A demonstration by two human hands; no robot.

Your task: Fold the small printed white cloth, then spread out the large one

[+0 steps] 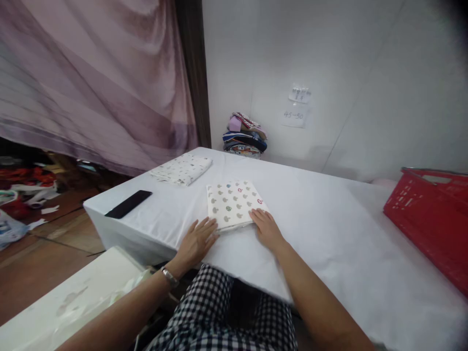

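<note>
here, low in the middle of the frame, the left hand point(197, 242) lies flat and open, fingertips touching the near left corner of the folded patterned cloth point(234, 202); the right hand point(266, 227) lies open too, palm down on the near right corner, gripping nothing. the cloth sits on the white table point(329, 234), centre frame. to press it well, i'd judge both palms should stay flat with even weight, so the edges stay square. farther back lie a phone point(128, 204) at left, a second folded cloth point(182, 168), and a stack of fabrics point(244, 136) by the wall; a red basket point(431, 214) sits at right.
</note>
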